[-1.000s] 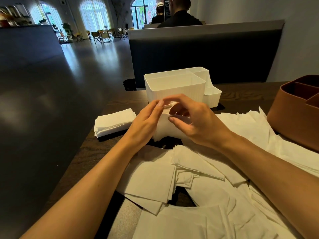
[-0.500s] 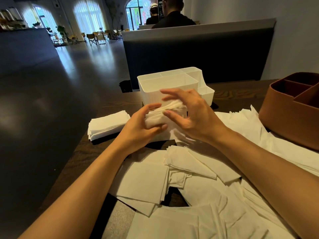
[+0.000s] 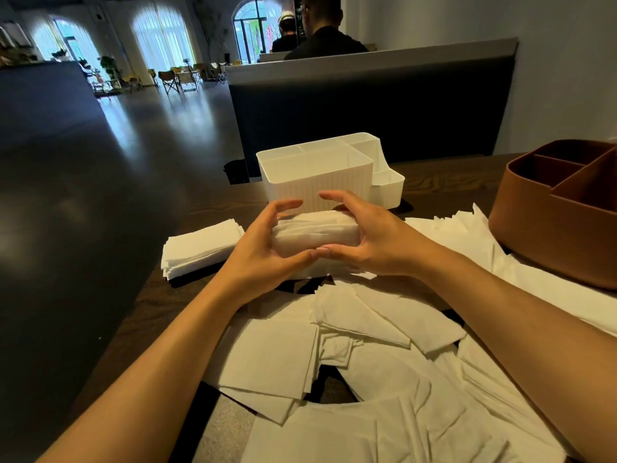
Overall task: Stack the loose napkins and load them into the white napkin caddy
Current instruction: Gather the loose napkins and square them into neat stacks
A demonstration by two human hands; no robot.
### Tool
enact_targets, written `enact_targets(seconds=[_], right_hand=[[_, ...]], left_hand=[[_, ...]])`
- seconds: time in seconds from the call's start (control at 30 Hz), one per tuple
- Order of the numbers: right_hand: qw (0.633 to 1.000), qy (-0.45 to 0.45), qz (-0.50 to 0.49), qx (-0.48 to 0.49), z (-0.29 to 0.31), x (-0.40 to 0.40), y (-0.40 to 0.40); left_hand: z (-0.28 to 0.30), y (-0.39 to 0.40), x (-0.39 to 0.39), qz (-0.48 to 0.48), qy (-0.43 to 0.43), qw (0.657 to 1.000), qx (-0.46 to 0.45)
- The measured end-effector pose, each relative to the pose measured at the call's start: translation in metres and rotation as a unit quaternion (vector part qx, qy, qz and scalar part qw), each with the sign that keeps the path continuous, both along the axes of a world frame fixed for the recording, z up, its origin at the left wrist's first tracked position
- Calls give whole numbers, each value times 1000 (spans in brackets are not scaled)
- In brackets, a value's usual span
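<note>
1. Head view, centre of the frame: a thick bundle of napkins (image 3: 315, 233) gripped between the left hand (image 3: 263, 248) and the right hand (image 3: 370, 240), one at each end, thumbs meeting under the near edge, fingers (image 3: 337, 197) half curled over the top and only loosely closed. Held just above the surface (image 3: 160, 295), directly in front of the white napkin caddy (image 3: 317, 182).
2. Same view, progress, as a judgement: early to middling. Caddy's large front compartment apparently empty; nothing loaded yet. One squared side stack (image 3: 200, 248) lying finished at centre left. Bundle in hand gathered but its edges ragged, so probably some squaring left before loading. Many loose napkins (image 3: 334, 379) scattered across the lower half and right of the frame, all left to collect.
3. Same view, edges and room: surface's left edge running diagonally from centre left to lower left, with dark floor beyond; the side stack sits close to that edge. Short open path up and forward from bundle to caddy rim. Brown caddy (image 3: 551, 228) at right, well apart from the hands. Caddy's front wall just beyond the fingertips, so a lift needed to clear it.
</note>
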State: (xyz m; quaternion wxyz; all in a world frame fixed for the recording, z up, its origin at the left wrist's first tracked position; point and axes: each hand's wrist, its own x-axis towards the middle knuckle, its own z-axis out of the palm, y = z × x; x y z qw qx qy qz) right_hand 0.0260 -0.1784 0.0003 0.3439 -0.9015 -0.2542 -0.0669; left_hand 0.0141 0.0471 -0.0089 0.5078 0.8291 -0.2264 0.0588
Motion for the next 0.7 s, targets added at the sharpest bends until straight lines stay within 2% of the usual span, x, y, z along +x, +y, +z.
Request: enact_targets(seconds=[0.13, 0.33, 0.43, 0.6, 0.7], right_hand=[[999, 34, 12, 20, 0, -3, 7], [999, -30, 4, 40, 1, -3, 9], [1000, -12, 0, 14, -3, -1, 6], [994, -62, -14, 89, 4, -2, 7], [997, -38, -25, 66, 2, 1, 8]], left_hand=[[-2, -1, -1, -11, -20, 999, 24], [1, -1, 1, 20, -104, 993, 51], [-1, 2, 2, 9, -102, 992, 70], [3, 1, 3, 50, -157, 986, 35], [2, 4, 5, 50, -143, 987, 52]])
